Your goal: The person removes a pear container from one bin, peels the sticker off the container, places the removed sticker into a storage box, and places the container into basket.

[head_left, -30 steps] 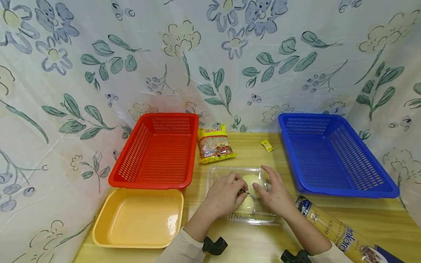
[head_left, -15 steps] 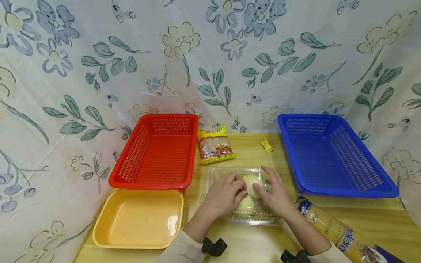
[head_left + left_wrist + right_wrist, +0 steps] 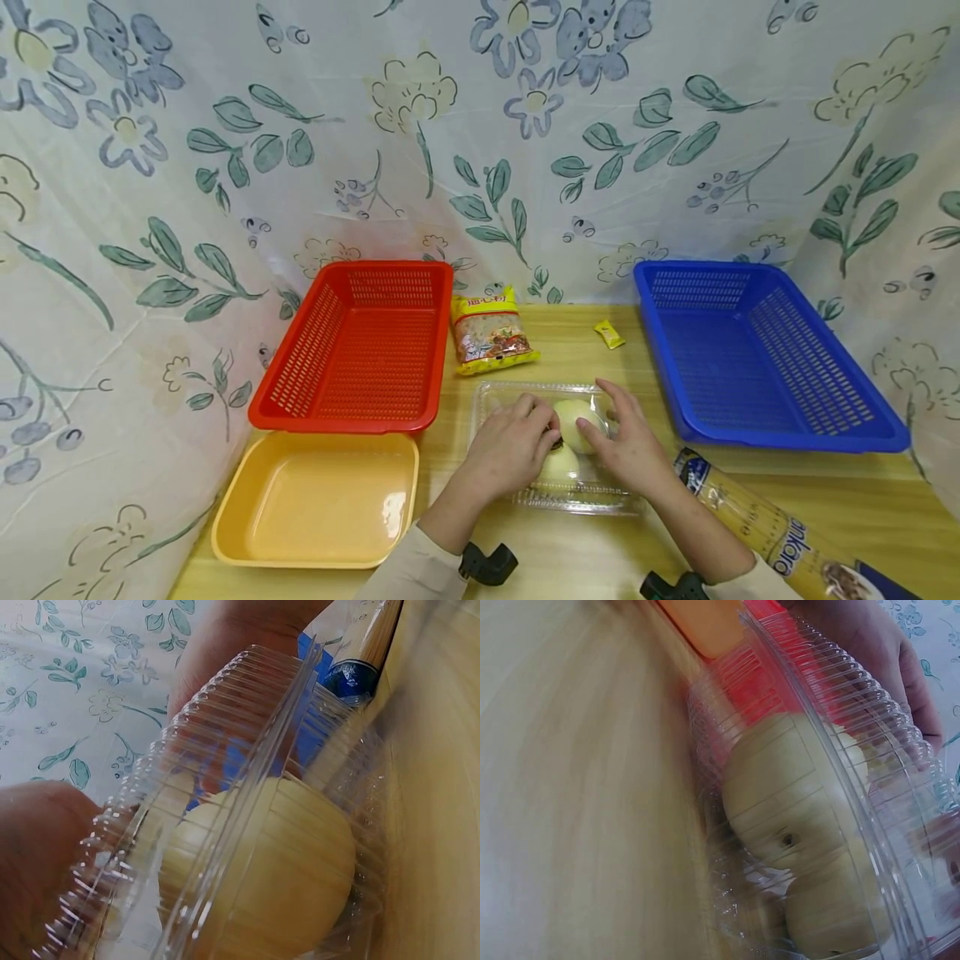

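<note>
While my right hand (image 3: 630, 442) rests on the clear plastic box (image 3: 577, 505) with its fingers spread, my left hand (image 3: 510, 442) bends its fingers over the lid and seems to pinch a small dark piece (image 3: 557, 444), too hidden to identify. Beneath both hands, the farther fruit (image 3: 572, 421) and the nearer fruit (image 3: 558, 468) sit inside the box on the counter (image 3: 588, 554). I judge the step in hand to be picking at that piece; the next move calls for a steady right hand and a gentle left pull, sparing the thin plastic. Right of my right hand lies a pasta packet (image 3: 750, 512); left of my left hand stands a yellow tub (image 3: 315, 500). Ahead of the hands lie a plump yellow-edged bag (image 3: 493, 337) and a tiny yellow sachet (image 3: 609, 334). Farther out, a red basket (image 3: 390, 367) stands ahead-left, a blue basket (image 3: 738, 354) ahead-right, before floral cloth (image 3: 517, 242).
</note>
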